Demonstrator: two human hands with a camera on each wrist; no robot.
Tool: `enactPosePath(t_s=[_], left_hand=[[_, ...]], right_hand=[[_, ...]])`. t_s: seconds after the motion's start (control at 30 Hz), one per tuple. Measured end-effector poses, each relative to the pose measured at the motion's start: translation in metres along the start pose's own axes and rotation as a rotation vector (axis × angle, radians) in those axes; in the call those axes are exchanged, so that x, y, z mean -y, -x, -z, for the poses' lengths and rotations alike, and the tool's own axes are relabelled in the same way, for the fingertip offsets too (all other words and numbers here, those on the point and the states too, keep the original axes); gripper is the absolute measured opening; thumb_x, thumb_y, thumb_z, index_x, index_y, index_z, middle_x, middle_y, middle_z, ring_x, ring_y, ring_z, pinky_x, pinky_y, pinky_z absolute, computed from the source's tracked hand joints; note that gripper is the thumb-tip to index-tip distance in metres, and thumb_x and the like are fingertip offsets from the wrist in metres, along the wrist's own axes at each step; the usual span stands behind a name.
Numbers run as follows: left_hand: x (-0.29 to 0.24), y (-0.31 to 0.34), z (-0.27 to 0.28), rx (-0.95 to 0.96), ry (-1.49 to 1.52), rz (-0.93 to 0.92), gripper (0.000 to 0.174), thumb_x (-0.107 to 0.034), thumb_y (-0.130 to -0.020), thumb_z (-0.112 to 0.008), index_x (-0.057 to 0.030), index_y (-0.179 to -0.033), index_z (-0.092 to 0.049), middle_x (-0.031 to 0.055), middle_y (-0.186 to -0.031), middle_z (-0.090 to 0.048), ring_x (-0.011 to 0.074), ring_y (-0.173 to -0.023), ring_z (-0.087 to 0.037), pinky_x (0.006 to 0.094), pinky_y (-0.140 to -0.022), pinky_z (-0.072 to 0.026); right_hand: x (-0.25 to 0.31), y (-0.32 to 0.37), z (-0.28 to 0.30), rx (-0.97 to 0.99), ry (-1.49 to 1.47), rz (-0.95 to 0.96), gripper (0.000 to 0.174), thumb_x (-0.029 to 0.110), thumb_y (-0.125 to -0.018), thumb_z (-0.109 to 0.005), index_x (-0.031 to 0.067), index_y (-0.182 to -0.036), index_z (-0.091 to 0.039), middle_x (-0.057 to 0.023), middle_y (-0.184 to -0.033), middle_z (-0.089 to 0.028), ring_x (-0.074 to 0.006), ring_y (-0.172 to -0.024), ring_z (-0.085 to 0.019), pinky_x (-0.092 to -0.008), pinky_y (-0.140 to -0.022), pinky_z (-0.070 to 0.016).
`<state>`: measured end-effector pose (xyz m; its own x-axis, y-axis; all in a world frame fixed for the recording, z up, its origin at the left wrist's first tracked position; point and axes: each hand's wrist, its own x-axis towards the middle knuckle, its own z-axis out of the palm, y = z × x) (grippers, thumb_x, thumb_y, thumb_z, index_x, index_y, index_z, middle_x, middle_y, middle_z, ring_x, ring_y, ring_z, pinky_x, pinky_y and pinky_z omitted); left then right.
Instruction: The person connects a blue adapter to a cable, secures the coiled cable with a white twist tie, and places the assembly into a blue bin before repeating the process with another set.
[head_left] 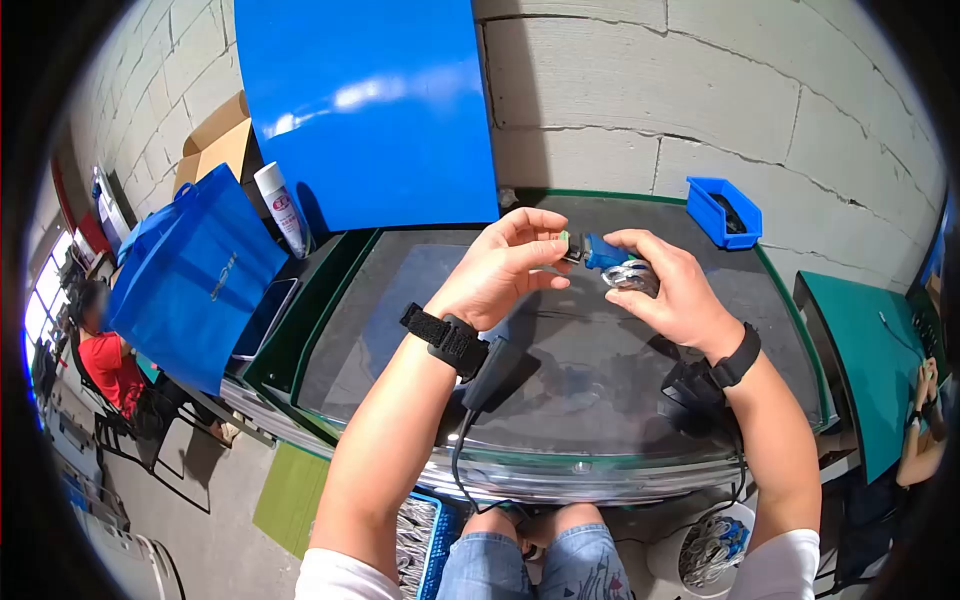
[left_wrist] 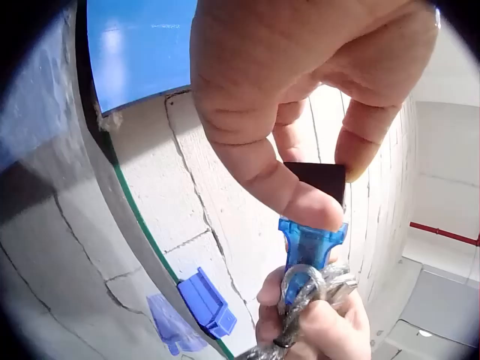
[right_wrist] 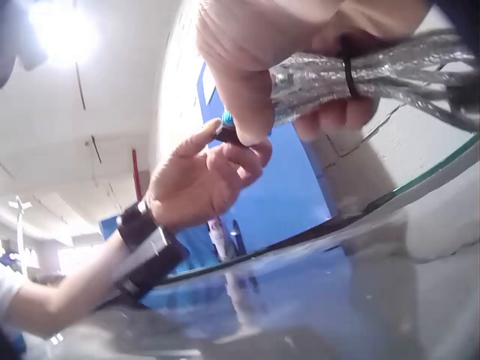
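Over the dark tabletop, my right hand [head_left: 675, 285] grips a translucent blue cable connector [head_left: 603, 252] together with its coiled silver cable [head_left: 632, 279]. A black tie binds the cable bundle [right_wrist: 319, 75] in the right wrist view. My left hand [head_left: 500, 262] pinches a dark block-shaped piece [left_wrist: 322, 178] at the connector's wide end, between thumb and fingers. Close up in the left wrist view, the blue body [left_wrist: 309, 246] lies right against that piece, and part of it is hidden by the thumb. Both hands are raised above the table, facing each other.
A blue bin [head_left: 724, 213] holding dark items stands at the table's back right. On the left are a blue bag [head_left: 200, 280], a spray can [head_left: 284, 210] and a tablet [head_left: 268, 315]. Below sit a blue basket [head_left: 432, 550] and a white bucket [head_left: 668, 560] of cables. Other people sit at both sides.
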<state>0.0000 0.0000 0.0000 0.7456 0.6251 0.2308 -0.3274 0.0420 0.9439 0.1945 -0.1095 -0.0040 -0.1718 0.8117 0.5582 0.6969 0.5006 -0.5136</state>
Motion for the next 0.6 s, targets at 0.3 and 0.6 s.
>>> enactPosePath(t_s=[0.3,0.6], left_hand=[[-0.001,0.002,-0.001,0.077,-0.019,-0.001,0.028,-0.01,-0.078,-0.069,-0.0061,-0.102,-0.055,0.0045,-0.092,-0.059,0.0146,-0.081,-0.061,0.0276,-0.068,-0.0525],[0.005,0.001,-0.007,0.272,-0.017,-0.06,0.043,0.001,-0.071,-0.071,-0.0038,-0.111,-0.058,0.0066,-0.094,-0.062,0.0159,-0.085,-0.061,0.0291,-0.069,-0.0525]], right_hand=[[-0.007,0.0,-0.003,-0.122,0.23,0.142,0.047,0.004,-0.066,-0.071,0.008,-0.109,-0.052,-0.0108,-0.095,-0.058,-0.0322,-0.084,-0.059,-0.0368,-0.07,-0.0485],[-0.018,-0.002,-0.009,0.011,0.025,0.101,0.038,0.003,-0.065,-0.072,0.0055,-0.099,-0.054,-0.0102,-0.094,-0.059,-0.0314,-0.086,-0.058,-0.0363,-0.075,-0.0476]])
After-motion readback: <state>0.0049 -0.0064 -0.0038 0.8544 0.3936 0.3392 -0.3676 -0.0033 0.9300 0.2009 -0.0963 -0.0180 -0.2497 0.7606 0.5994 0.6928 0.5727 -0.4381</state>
